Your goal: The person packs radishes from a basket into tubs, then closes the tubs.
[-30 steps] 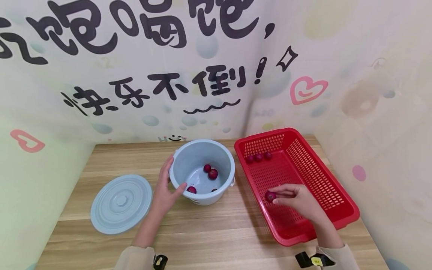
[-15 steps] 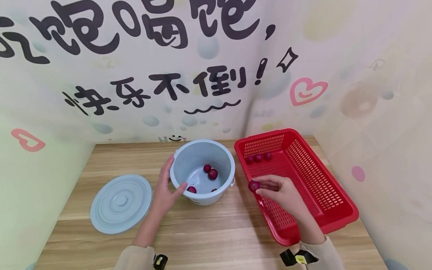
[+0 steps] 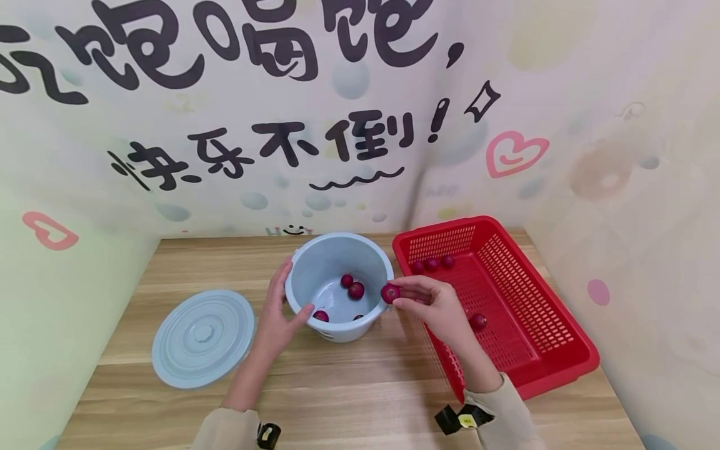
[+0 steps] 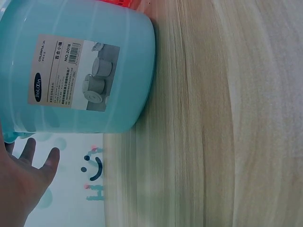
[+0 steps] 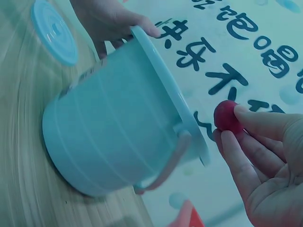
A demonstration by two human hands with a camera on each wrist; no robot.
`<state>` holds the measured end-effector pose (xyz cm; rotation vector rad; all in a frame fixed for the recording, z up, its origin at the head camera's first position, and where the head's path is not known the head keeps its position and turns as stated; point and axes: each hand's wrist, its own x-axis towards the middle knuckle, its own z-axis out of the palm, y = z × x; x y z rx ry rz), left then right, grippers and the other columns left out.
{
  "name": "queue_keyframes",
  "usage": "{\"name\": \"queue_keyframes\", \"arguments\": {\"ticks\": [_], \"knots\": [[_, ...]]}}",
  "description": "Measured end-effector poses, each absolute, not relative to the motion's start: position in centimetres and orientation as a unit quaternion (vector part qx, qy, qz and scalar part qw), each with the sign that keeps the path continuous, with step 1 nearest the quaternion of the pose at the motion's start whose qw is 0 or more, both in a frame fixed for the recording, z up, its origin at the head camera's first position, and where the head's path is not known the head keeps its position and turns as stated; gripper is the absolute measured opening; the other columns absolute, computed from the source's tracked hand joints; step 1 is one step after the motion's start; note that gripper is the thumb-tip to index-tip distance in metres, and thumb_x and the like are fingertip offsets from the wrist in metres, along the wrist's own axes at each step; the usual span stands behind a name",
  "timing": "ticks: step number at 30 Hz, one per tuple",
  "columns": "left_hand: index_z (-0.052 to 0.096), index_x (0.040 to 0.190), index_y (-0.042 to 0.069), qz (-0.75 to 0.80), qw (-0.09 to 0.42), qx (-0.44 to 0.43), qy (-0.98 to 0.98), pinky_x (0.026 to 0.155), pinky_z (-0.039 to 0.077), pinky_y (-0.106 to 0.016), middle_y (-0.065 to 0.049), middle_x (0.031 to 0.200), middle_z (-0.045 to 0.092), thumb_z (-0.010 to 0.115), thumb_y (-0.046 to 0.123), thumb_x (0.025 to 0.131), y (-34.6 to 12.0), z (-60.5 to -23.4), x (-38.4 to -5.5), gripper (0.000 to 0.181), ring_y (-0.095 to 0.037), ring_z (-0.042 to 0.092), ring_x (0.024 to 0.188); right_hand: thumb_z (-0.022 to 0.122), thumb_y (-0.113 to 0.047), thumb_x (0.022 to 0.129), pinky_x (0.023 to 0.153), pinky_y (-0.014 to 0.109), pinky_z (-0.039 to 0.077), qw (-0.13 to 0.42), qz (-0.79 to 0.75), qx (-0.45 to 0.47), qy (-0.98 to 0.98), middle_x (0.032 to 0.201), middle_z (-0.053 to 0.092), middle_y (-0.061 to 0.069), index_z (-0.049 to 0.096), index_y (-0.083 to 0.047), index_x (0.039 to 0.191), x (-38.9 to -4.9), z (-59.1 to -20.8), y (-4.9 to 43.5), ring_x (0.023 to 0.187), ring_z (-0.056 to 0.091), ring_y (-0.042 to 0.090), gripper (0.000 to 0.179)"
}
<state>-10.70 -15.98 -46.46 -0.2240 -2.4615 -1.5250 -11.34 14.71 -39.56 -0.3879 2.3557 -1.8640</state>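
Note:
My right hand (image 3: 433, 306) pinches a small round red radish (image 3: 390, 293) between thumb and fingertips, at the right rim of the light-blue bucket (image 3: 343, 334). In the right wrist view the held radish (image 5: 227, 116) is beside the bucket's rim, outside its mouth. The left hand (image 3: 281, 315) grips the bucket's left rim, its thumb over the edge and its fingers along the outside. Several radishes (image 3: 355, 290) lie on the bucket's bottom, one partly hidden by the front wall. In the left wrist view, a paper label (image 4: 73, 73) shows on the bucket's side.
A red slotted plastic basket (image 3: 554, 375) stands at the right, with several radishes (image 3: 431, 264) in it, mostly along its far end. The bucket's round blue lid (image 3: 204, 337) lies at the left on the wooden table (image 3: 337, 400). Behind is a printed wall (image 3: 225, 206).
The right hand has lifted the radish from the basket and carried it left, over the basket's edge, to the bucket's rim. My left hand has stayed on the bucket.

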Motion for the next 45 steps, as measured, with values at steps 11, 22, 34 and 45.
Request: {"name": "queue_keyframes", "arguments": {"ticks": [11, 22, 34, 45], "knots": [[0.023, 0.159, 0.027, -0.522, 0.113, -0.073, -0.842, 0.107, 0.046, -0.056, -0.007, 0.166, 0.022, 0.074, 0.019, 0.086, -15.8, -46.4, -10.7, 0.089, -0.031, 0.037, 0.144, 0.072, -0.01, 0.09, 0.091, 0.023, 0.057, 0.059, -0.62, -0.143, 0.769, 0.123, 0.07, 0.016, 0.067, -0.007, 0.124, -11.4, -40.0, 13.5, 0.11, 0.07, 0.027, 0.035], [0.022, 0.159, 0.028, -0.521, 0.108, -0.064, -0.844, 0.107, 0.045, -0.057, -0.004, 0.167, 0.021, 0.074, 0.022, 0.086, -15.9, -46.3, -10.6, 0.089, -0.034, 0.036, 0.145, 0.067, -0.009, 0.093, 0.095, 0.024, 0.055, 0.076, -0.638, -0.169, 0.747, 0.132, 0.065, 0.017, 0.06, -0.005, 0.133, -11.4, -40.1, 14.0, 0.122, 0.063, 0.037, 0.041], [0.022, 0.159, 0.027, -0.519, 0.107, -0.064, -0.846, 0.107, 0.046, -0.057, -0.004, 0.167, 0.021, 0.074, 0.022, 0.086, -15.9, -46.2, -10.6, 0.09, -0.034, 0.036, 0.145, 0.067, -0.013, 0.094, 0.092, 0.02, 0.055, 0.043, -0.62, -0.129, 0.773, 0.135, 0.064, 0.013, 0.06, -0.008, 0.134, -10.8, -40.8, 16.9, 0.118, 0.067, 0.019, 0.041], [0.022, 0.159, 0.028, -0.521, 0.107, -0.065, -0.844, 0.107, 0.045, -0.058, -0.003, 0.167, 0.02, 0.074, 0.022, 0.086, -15.9, -46.3, -10.6, 0.089, -0.034, 0.036, 0.145, 0.063, -0.013, 0.097, 0.091, 0.017, 0.055, 0.017, -0.618, -0.11, 0.778, 0.134, 0.063, 0.016, 0.059, -0.004, 0.134, -10.3, -41.4, 20.2, 0.116, 0.067, 0.011, 0.039]]}}
